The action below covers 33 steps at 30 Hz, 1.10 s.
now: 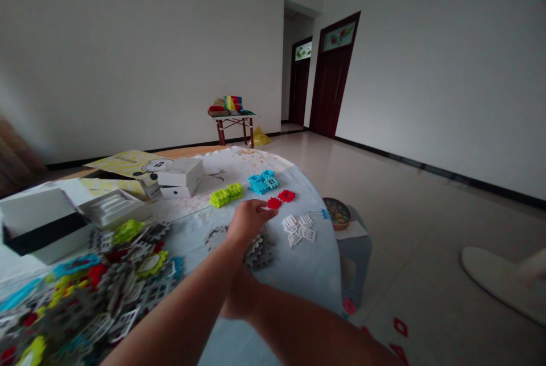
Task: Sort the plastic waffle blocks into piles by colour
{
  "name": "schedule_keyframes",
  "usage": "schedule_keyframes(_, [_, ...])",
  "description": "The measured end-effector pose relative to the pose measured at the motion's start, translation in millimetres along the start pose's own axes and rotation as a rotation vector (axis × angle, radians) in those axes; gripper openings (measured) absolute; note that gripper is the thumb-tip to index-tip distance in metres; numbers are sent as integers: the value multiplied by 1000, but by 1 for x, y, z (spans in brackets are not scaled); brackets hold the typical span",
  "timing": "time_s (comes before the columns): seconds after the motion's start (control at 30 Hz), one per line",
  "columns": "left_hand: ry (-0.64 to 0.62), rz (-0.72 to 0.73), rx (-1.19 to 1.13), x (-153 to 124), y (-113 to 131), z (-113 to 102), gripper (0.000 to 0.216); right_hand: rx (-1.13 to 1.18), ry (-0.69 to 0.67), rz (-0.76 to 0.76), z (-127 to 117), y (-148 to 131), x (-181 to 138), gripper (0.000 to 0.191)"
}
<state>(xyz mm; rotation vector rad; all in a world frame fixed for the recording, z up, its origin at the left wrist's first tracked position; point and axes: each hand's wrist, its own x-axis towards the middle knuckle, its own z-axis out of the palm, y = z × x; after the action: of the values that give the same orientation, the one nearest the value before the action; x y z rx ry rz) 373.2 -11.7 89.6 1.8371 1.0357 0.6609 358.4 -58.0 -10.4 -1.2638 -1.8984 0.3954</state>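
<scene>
My left hand [248, 219] reaches across the table, its thumb and fingers closed at the edge of a red plastic building piece [274, 203]. Another red building piece [287, 196] lies just beyond it. Crossing beneath the left forearm, my right hand [239, 296] is low over the cloth, its fingers hidden. Grey building pieces [261, 252] lie near it, partly covered by my left arm. Separate groups of lime-green pieces [226, 195], blue pieces [263, 181] and white pieces [300, 229] surround the reaching hand.
A large mixed heap of building pieces [115, 286] covers the table's left side. Behind it stand white boxes [181, 175] and a yellow patterned box [128, 164]. To the right, a stool [360, 252] holds a round tin [336, 213]. Red pieces [400, 327] lie on the floor.
</scene>
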Motion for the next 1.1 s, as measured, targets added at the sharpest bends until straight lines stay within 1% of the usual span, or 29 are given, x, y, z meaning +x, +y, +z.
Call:
schedule_keyframes(0.1, [116, 47, 89, -10, -2, -34, 46, -109, -85, -123, -6, -5, 0, 16])
schedule_keyframes(0.17, [182, 88, 185, -24, -5, -63, 44, -139, -86, -175, -10, -10, 0, 18])
schedule_keyframes(0.23, [235, 95, 265, -42, -12, -91, 42, -124, -75, -189, -11, -15, 0, 19])
schedule_keyframes(0.3, [288, 49, 325, -63, -23, -116, 40, -128, -95, -182, -11, -18, 0, 19])
schedule_keyframes(0.37, [338, -25, 386, -86, -37, -137, 40, -137, -118, -159, -11, -20, -1, 18])
schedule_keyframes(0.47, [392, -113, 458, -121, -58, -156, 43, -85, -117, -165, -15, -24, -3, 18])
schedule_keyframes(0.53, [426, -168, 477, -141, -73, -164, 43, -32, -104, -187, -24, -29, -5, 18])
schedule_keyframes(0.6, [452, -171, 492, -157, -87, -169, 40, -22, -95, -180, -41, -34, -8, 18])
schedule_keyframes(0.67, [494, -126, 519, -168, -101, -172, 34, -61, -89, -124, -66, -35, -14, 18])
schedule_keyframes(0.73, [552, -62, 540, -174, -113, -174, 29, -133, -109, -34, -95, -29, -26, 17])
schedule_keyframes(0.8, [601, -4, 522, -176, -120, -172, 24, -256, -178, 80, -122, -14, -45, 12])
schedule_keyframes(0.9, [607, 68, 464, -176, -123, -167, 20, -386, -276, 270, -150, 16, -80, 8])
schedule_keyframes(1.0, [589, 114, 417, -174, -122, -164, 19, -364, -320, 408, -162, 45, -103, 7])
schedule_keyframes(1.1, [547, 167, 489, -175, -121, -164, 24, -280, -313, 476, -162, 68, -104, 12])
